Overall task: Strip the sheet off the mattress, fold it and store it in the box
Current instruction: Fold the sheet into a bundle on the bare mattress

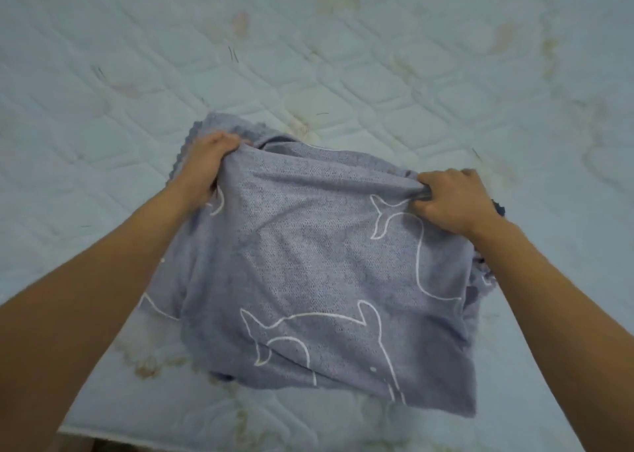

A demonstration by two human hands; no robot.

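Observation:
A grey-blue sheet (319, 263) with white whale outlines lies folded into a rough square on the bare quilted mattress (377, 74). My left hand (206, 163) grips the sheet's far left corner, fingers curled into the fabric. At the far right corner my right hand (449, 201) pinches a bunched fold of the same sheet. Both arms reach out over the cloth. Several layers show at the right edge and a scalloped hem at the far left. No box is in view.
The pale stained mattress fills nearly the whole view. Its near edge (144, 434) runs along the bottom, with a strip of darker floor (103, 446) below it at the lower left.

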